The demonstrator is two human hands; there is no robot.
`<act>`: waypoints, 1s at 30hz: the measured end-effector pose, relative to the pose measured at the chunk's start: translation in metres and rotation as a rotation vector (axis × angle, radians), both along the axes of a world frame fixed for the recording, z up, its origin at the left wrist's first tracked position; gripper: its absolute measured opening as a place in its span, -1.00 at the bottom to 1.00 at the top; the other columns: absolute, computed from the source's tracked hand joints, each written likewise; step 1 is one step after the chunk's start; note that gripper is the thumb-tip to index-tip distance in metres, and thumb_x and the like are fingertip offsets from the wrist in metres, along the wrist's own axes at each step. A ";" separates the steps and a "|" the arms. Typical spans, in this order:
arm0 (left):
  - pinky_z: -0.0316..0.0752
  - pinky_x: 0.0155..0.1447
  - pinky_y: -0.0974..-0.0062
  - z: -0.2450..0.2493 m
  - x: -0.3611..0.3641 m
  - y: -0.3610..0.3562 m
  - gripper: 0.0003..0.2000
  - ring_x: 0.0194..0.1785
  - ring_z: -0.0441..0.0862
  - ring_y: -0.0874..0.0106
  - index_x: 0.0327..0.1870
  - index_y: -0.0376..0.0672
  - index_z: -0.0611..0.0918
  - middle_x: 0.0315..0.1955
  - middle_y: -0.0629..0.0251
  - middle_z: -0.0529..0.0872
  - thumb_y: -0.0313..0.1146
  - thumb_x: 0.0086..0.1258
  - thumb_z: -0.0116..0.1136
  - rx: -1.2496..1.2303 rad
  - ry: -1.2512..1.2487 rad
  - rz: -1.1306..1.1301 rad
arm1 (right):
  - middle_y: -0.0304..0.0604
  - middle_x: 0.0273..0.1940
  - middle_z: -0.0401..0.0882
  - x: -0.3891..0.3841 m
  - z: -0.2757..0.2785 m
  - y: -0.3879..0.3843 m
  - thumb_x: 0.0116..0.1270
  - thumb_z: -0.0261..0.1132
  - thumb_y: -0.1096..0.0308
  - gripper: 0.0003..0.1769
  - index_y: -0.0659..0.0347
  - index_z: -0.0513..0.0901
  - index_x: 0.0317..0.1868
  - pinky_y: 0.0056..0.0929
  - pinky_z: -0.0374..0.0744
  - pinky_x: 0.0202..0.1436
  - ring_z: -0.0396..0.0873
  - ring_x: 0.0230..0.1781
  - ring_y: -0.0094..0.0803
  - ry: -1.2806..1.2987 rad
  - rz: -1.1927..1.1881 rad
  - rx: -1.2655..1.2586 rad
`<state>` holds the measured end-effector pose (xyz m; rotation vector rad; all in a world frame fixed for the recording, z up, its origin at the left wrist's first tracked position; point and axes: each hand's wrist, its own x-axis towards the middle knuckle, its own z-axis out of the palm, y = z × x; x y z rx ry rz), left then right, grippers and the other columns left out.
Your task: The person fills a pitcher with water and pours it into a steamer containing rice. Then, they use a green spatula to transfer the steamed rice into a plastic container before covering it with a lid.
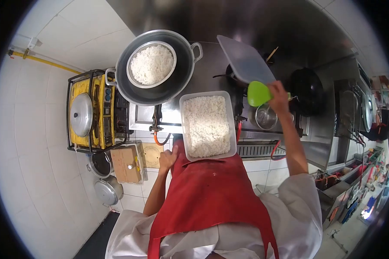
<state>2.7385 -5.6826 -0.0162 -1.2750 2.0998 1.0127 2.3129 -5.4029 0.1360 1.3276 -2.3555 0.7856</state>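
Observation:
My right hand (279, 98) is closed round a bright green plastic rice scoop (258, 93), held above the stove to the right. A clear plastic lid (246, 60) leans behind the scoop, close to it. In front of my apron sits a rectangular plastic tub (232, 129) of white cooked rice (206, 125), its near edge against the apron. My left hand (168, 158) is low beside the tub's left side, apart from it. Its thumb stands away from the fingers, and I see nothing in it.
A large metal pot (186, 77) at the back left holds a bowl (174, 64) of rice. A yellow generator (100, 112) with a pot lid (81, 115) stands left, above a cardboard box (126, 165). On the right are a glass bowl (266, 117) and a black wok (306, 91).

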 end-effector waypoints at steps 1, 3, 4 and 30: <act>0.49 0.00 0.06 -0.013 0.015 0.008 -0.27 -0.12 0.63 -0.20 -0.21 -0.45 0.65 -0.22 -0.33 0.65 0.27 0.37 -0.11 -0.005 0.022 -0.003 | -0.13 -0.26 0.46 -0.003 -0.030 0.000 -0.02 0.27 0.61 -0.70 0.20 0.59 -0.21 -0.31 0.61 -0.33 0.63 -0.33 -0.15 0.013 -0.014 0.096; 0.45 0.14 0.07 -0.018 0.026 0.012 -0.24 0.02 0.58 -0.21 -0.11 -0.42 0.64 -0.11 -0.36 0.62 0.32 0.36 -0.14 0.036 0.018 -0.009 | -0.14 -0.28 0.43 -0.005 -0.078 0.002 0.03 0.23 0.59 -0.73 0.17 0.55 -0.21 -0.27 0.62 -0.36 0.64 -0.36 -0.12 0.032 -0.041 0.287; 0.44 0.17 0.09 -0.019 0.029 0.013 -0.24 0.05 0.56 -0.22 -0.07 -0.41 0.64 -0.09 -0.35 0.62 0.31 0.36 -0.14 -0.075 0.086 -0.069 | -0.14 -0.29 0.42 -0.003 -0.093 0.002 0.05 0.22 0.58 -0.74 0.16 0.54 -0.21 -0.26 0.63 -0.36 0.64 -0.36 -0.12 0.029 -0.061 0.335; 0.43 -0.28 0.18 0.063 -0.083 0.004 -0.90 -0.43 0.56 0.01 -0.33 -0.38 0.47 -0.55 -0.09 0.55 -0.51 0.26 0.07 0.050 0.605 -0.105 | -0.13 -0.31 0.66 0.183 -0.082 -0.088 0.20 0.21 0.34 -0.75 0.14 0.63 -0.11 -0.03 0.31 0.10 0.60 -0.12 -0.19 -0.317 0.100 0.883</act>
